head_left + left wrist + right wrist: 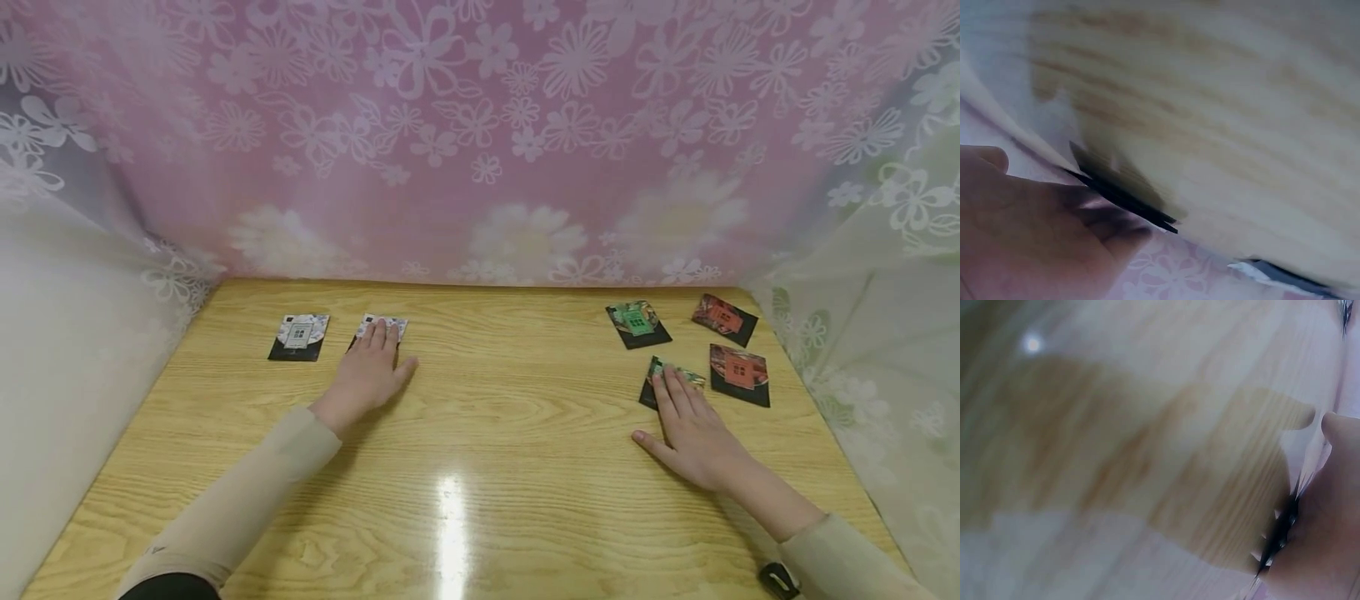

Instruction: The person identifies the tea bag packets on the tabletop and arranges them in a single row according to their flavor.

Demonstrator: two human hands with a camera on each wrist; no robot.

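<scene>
My left hand [369, 371] lies palm down at the back left, its straight fingers on a small flat white-and-black packet [392, 323] and covering most of it. The left wrist view shows that packet's dark edge [1124, 199] under the fingertips. Beside it lies a matching white-and-black packet [298, 337]. On the right, my right hand [693, 433] rests with straight fingers on a green-and-black packet [651, 387], thumb spread to the side. The packet's dark edge [1280, 537] shows under those fingers in the right wrist view. Behind it sits another green-and-black packet [638, 324].
Two red-and-black packets, one farther back [724, 318] and one nearer [740, 375], lie by the right edge of the wooden table [510, 417]. A pink flowered cloth [480, 167] hangs behind. A small black object [780, 579] lies near the right sleeve.
</scene>
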